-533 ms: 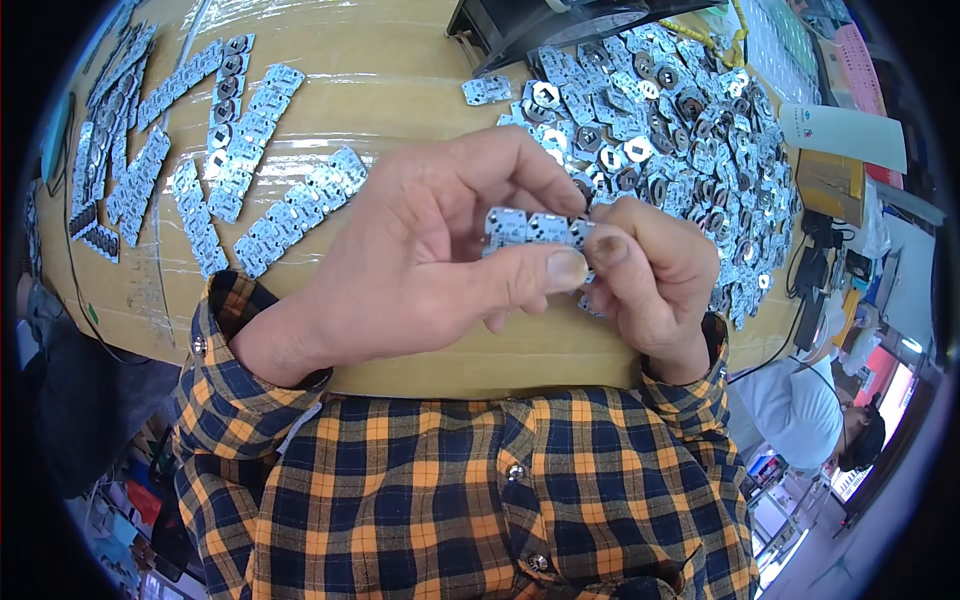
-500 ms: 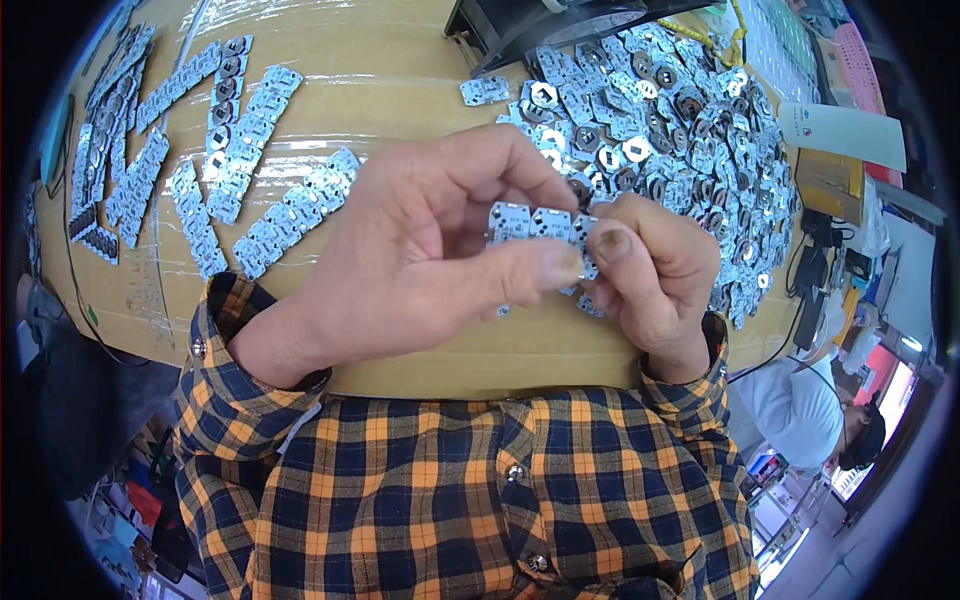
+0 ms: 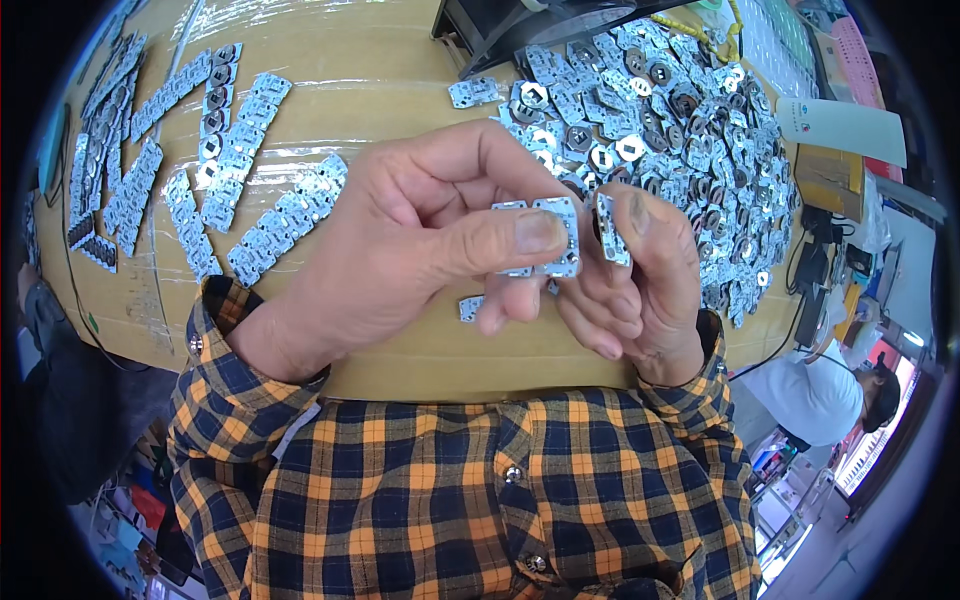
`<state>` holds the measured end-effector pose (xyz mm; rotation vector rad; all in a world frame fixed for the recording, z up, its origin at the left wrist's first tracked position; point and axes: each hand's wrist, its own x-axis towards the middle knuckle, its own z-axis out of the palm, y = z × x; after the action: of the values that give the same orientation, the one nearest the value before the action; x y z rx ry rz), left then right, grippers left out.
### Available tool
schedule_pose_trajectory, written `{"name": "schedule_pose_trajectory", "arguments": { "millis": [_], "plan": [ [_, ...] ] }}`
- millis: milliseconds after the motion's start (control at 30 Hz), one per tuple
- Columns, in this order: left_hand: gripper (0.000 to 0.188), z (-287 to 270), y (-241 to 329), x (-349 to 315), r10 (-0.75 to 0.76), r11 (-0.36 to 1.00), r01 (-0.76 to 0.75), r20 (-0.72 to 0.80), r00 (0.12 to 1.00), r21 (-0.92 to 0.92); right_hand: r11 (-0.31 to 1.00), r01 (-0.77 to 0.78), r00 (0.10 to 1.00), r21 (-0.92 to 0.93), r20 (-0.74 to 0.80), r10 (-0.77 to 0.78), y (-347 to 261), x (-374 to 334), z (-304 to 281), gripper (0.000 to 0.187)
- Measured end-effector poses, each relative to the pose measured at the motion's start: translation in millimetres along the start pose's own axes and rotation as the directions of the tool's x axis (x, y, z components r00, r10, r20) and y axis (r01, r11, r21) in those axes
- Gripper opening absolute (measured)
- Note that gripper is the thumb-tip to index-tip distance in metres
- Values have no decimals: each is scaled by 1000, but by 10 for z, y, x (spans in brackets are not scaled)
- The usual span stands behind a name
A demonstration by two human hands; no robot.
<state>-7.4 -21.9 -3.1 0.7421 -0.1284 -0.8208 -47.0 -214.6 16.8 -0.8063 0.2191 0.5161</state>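
Observation:
Pinched between thumb and fingers of my left hand (image 3: 400, 240) is a short strip of small pale-blue circuit boards (image 3: 566, 262); the thumb and fingers cover part of it. My right hand (image 3: 660, 262) grips a single small circuit board (image 3: 611, 232), turned almost edge-on, just right of the strip's end. A narrow gap shows between this board and the strip. Behind the right hand spreads a large heap of loose circuit boards (image 3: 570, 105), some with round dark or silvery parts. One loose board (image 3: 470, 308) lies on the table below my left hand.
Several strips of joined boards (image 3: 240, 150) lie at the left of the cardboard-coloured table (image 3: 370, 60). A black open-sided box (image 3: 480, 40) stands at the far edge. A white paper sheet (image 3: 845, 130) and cables are at the right. Another person (image 3: 810, 395) is beyond the right edge.
The board in my right hand has come away from the end of the strip and turned edge-on. My left thumb has drawn back a little along the strip.

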Motion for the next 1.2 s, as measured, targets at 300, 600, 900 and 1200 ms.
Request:
{"name": "schedule_pose_trajectory", "arguments": {
  "millis": [300,600,900,1200],
  "plan": [
    [23,7,-62,-32,520,450,-451,185,834,771,738,199,947,-644,-66,-313,59,-27,15,36],
    [29,1,-97,-20,657,139,-523,317,684,841,809,165,974,-564,-34,-222,23,-45,-62,27],
    [27,1,-39,-23,626,143,-574,376,683,806,737,178,944,-652,-99,-315,67,-23,65,37],
    [23,14,-33,-25,638,424,-447,90,765,788,224,336,863,-915,204,-463,6,22,-49,32]
  ]
}}
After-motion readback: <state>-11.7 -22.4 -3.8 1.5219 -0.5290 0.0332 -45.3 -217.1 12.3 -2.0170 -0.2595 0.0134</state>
